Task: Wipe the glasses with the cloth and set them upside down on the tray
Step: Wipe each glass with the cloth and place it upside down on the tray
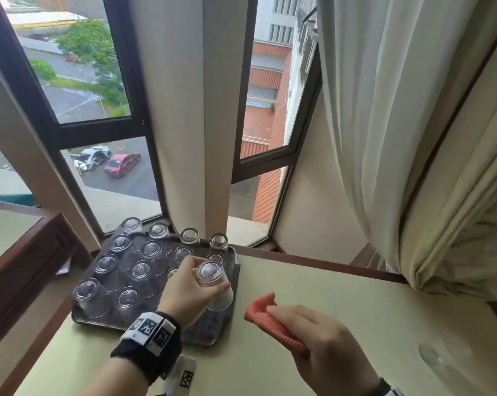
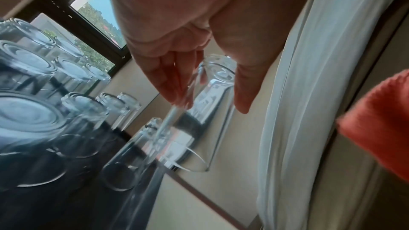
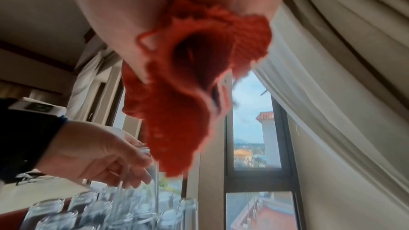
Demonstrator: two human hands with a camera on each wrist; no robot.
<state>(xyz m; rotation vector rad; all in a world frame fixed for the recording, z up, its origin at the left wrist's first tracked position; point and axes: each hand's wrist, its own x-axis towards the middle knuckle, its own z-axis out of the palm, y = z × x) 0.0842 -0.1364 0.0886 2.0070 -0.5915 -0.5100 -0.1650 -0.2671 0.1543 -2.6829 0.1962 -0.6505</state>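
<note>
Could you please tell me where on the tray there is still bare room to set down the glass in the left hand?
The tray is bare along its near right corner, between the upside-down glasses and the near rim, below the held glass in the left hand. The rest is crowded with rows of glasses.

Inverted glass [image 1: 213, 284] over tray [image 1: 201, 335] (dark)
</note>
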